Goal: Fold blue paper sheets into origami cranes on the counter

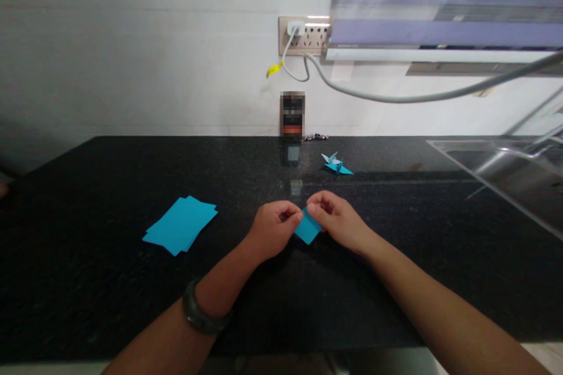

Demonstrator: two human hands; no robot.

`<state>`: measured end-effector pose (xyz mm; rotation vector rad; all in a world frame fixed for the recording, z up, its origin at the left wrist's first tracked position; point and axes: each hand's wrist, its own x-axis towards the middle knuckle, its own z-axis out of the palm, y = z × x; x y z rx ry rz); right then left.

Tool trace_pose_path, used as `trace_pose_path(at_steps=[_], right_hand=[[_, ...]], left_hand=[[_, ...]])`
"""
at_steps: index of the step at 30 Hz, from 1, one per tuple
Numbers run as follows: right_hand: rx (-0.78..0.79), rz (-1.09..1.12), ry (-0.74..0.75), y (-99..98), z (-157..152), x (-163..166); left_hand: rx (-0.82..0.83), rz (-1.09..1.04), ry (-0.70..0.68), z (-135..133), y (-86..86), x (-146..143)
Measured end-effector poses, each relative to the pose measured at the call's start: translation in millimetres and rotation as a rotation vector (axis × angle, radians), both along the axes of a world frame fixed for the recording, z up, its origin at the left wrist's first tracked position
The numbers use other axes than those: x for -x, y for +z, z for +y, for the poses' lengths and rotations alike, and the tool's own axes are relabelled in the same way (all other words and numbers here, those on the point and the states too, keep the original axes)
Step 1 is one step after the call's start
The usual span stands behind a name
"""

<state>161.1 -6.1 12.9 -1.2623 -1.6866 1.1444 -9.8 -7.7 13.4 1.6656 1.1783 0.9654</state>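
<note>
Between my two hands is a small folded square of blue paper (309, 228), turned with one corner toward me. My left hand (275, 225) pinches its left corner between thumb and fingers. On the other side, my right hand (338, 220) grips the upper right edge, thumb on top. The fingertips cover parts of the upper edges. A loose stack of blue paper sheets (181, 225) lies on the counter to the left. Beyond my right hand sit a blue paper crane (338, 169) and a paler paper crane (332, 159), close together.
The black speckled countertop (109, 176) runs to the white wall. A phone-like object (292, 116), blurred out, leans there beside a beaded string (316, 137). A metal sink (519, 170) is at the right. A grey cable (396, 97) hangs from the wall socket (303, 36).
</note>
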Motion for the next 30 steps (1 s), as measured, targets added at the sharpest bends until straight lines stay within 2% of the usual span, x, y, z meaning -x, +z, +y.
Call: trace_pose_path(at_steps=[3, 7, 10, 12, 14, 16, 20, 24, 30], right_hand=[[0.047, -0.03, 0.057, -1.5, -3, 8], [0.174, -0.038, 0.064, 0.4, 1, -1], [0.212, -0.034, -0.029, 2.2, 6, -14], [0.173, 0.026, -0.131, 1.2, 8, -16], [0.176, 0.08, -0.114, -1.3, 6, -12], [0.232, 0.126, -0.016, -3.7, 3, -4], [0.342, 0.222, 0.05, -4.2, -3, 4], [0.421, 0.284, 0.155, -2.3, -3, 0], [0.436, 0.333, 0.17, -2.6, -1, -6]], left_hand=[[0.018, -0.032, 0.009, -2, -2.3, -4], [0.041, -0.061, 0.121, 2, -3.3, 0], [0.04, -0.107, 0.278, 7, -4.0, 4], [0.066, -0.138, 0.336, 8, -4.7, 5], [0.135, -0.198, 0.283, 8, -5.3, 3], [0.207, -0.266, 0.181, 6, -5.7, 1], [0.326, -0.413, 0.031, 4, -6.5, -2], [0.392, -0.495, -0.035, 4, -6.9, 0], [0.412, -0.504, -0.104, 4, -7.6, 2]])
